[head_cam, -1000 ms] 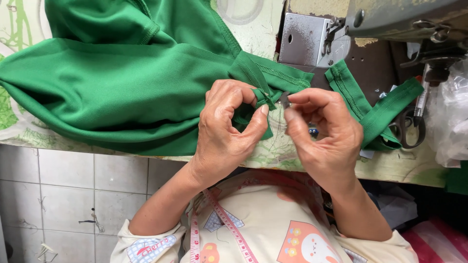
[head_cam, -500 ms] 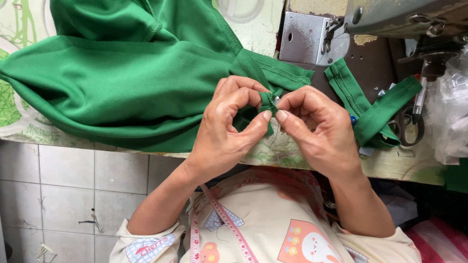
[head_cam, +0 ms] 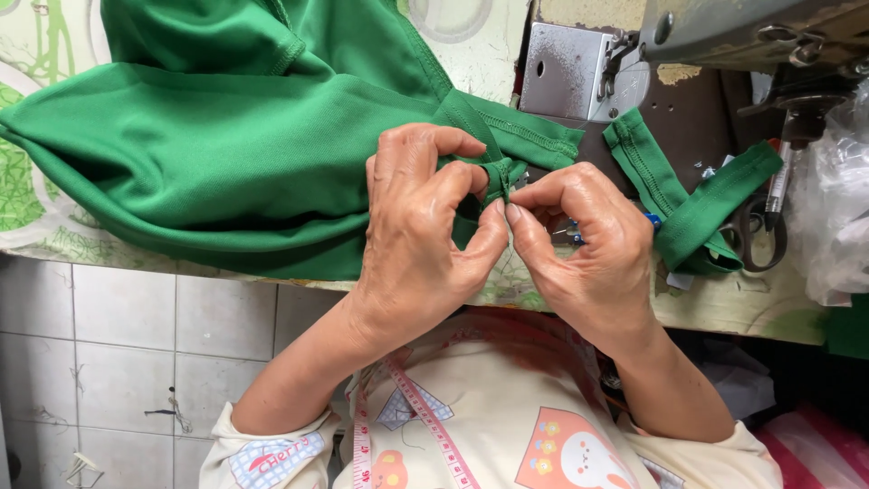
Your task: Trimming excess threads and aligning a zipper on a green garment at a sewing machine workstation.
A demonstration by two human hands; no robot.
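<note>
A large green garment [head_cam: 226, 154] lies bunched on the sewing table, its hemmed end reaching toward the middle. My left hand [head_cam: 425, 235] pinches a folded bit of the garment's edge between thumb and fingers. My right hand [head_cam: 588, 244] meets it thumb to thumb and grips the same green fold near the seam. A separate green fabric band [head_cam: 688, 208] lies looped just right of my right hand, untouched.
A sewing machine [head_cam: 724, 45] with a metal plate [head_cam: 570, 72] stands at the upper right. Scissors [head_cam: 760, 226] lie beside the band, and a clear plastic bag [head_cam: 837, 208] sits at the far right. A measuring tape [head_cam: 425, 417] hangs around my neck. Tiled floor shows at lower left.
My hands have drawn closer together on the green fold, and my fingers have shifted along the seam. The garment has barely moved.
</note>
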